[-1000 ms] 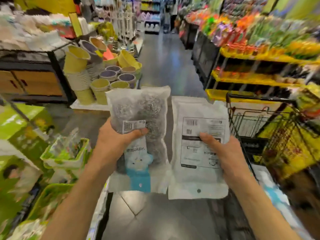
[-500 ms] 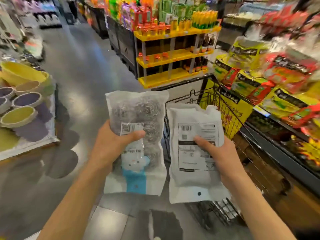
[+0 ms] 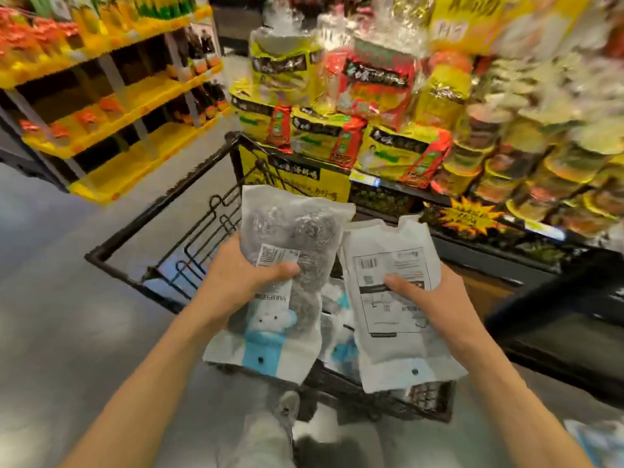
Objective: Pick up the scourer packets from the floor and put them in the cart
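Hanging above the black wire cart (image 3: 162, 211), two scourer packets sit side by side: the left hand (image 3: 243, 282) grips the clear-fronted packet (image 3: 290, 258), and the right hand (image 3: 435, 298) pinches the white-backed packet (image 3: 395, 315). More packets (image 3: 341, 346) lie inside the cart. Noodle packs (image 3: 337, 136) crowd the shelf beyond.

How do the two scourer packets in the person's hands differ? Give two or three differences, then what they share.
The left packet shows its clear side with steel scourers inside; the right packet shows a white printed side. The left packet has a blue cartoon band; the right has only black print. Both are held over the cart, left hand and right hand each with a thumb on top.
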Demonstrator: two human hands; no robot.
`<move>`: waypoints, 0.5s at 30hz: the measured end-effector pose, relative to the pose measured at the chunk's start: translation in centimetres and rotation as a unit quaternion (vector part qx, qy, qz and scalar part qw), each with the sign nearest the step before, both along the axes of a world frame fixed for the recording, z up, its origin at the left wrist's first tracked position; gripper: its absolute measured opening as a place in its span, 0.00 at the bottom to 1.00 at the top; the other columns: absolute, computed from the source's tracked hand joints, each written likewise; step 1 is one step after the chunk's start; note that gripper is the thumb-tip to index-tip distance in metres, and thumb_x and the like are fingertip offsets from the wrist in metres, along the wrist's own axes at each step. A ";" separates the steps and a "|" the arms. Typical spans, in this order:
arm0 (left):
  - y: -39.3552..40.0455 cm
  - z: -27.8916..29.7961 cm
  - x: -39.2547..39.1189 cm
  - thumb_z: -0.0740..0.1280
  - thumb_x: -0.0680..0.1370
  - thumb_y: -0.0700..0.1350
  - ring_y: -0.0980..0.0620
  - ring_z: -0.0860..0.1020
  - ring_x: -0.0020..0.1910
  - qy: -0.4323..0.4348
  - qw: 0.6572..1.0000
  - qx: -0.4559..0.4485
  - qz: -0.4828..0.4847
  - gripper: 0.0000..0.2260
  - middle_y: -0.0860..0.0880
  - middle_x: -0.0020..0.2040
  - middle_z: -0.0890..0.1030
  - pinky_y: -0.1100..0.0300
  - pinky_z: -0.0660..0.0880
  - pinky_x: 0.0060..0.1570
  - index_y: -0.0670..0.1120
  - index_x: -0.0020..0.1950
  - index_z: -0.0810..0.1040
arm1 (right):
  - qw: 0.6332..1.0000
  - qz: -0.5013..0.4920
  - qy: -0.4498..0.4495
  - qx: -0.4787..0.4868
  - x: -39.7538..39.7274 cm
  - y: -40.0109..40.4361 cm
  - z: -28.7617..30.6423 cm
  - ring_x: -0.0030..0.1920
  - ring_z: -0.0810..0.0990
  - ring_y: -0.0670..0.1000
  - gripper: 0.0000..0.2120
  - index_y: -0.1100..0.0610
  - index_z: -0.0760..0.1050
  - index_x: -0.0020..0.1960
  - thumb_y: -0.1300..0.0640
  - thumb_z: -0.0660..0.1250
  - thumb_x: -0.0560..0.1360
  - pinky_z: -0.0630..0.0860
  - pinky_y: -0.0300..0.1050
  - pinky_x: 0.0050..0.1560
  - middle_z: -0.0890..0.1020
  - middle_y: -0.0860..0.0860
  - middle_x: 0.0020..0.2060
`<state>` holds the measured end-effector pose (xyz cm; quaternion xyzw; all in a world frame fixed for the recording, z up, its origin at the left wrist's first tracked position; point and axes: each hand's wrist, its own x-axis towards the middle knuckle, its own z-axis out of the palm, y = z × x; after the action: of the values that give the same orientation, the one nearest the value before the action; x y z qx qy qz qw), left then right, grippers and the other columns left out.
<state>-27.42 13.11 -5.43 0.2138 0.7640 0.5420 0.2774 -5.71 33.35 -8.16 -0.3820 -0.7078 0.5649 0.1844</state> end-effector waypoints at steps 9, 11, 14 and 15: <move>14.3 -8.7 -10.9 0.85 0.64 0.44 0.56 0.85 0.52 -0.023 0.980 -0.065 -0.184 0.26 0.54 0.52 0.86 0.55 0.82 0.51 0.55 0.57 0.79 | 0.980 -0.038 -0.192 0.044 -5.0 8.4 -7.3 0.53 0.84 0.41 0.23 0.42 0.78 0.60 0.40 0.80 0.69 0.81 0.44 0.51 0.86 0.39 0.52; 16.9 -11.5 -12.0 0.85 0.63 0.43 0.56 0.85 0.52 -0.022 0.974 -0.085 -0.210 0.27 0.55 0.52 0.86 0.51 0.82 0.54 0.55 0.57 0.79 | 0.970 -0.028 -0.237 0.047 -5.8 10.0 -9.9 0.53 0.83 0.43 0.27 0.43 0.76 0.61 0.34 0.78 0.67 0.82 0.49 0.53 0.84 0.39 0.52; 20.0 -16.4 -13.7 0.85 0.63 0.46 0.60 0.84 0.52 -0.006 0.961 -0.109 -0.254 0.27 0.58 0.52 0.86 0.51 0.82 0.56 0.56 0.58 0.79 | 0.941 0.020 -0.332 0.066 -7.4 12.5 -14.1 0.47 0.82 0.49 0.32 0.47 0.68 0.60 0.31 0.76 0.67 0.82 0.55 0.47 0.82 0.42 0.49; 21.0 -18.3 -14.2 0.85 0.63 0.48 0.60 0.84 0.52 -0.005 0.958 -0.113 -0.263 0.28 0.59 0.53 0.86 0.50 0.82 0.56 0.56 0.59 0.79 | 0.931 0.039 -0.356 0.075 -7.9 13.4 -15.7 0.45 0.82 0.50 0.33 0.47 0.66 0.59 0.31 0.76 0.67 0.82 0.54 0.45 0.81 0.44 0.47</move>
<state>-41.67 34.07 -23.69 0.3720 0.7355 0.3610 0.4363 -13.60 46.74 -23.82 -0.5155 -0.7813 0.3440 -0.0738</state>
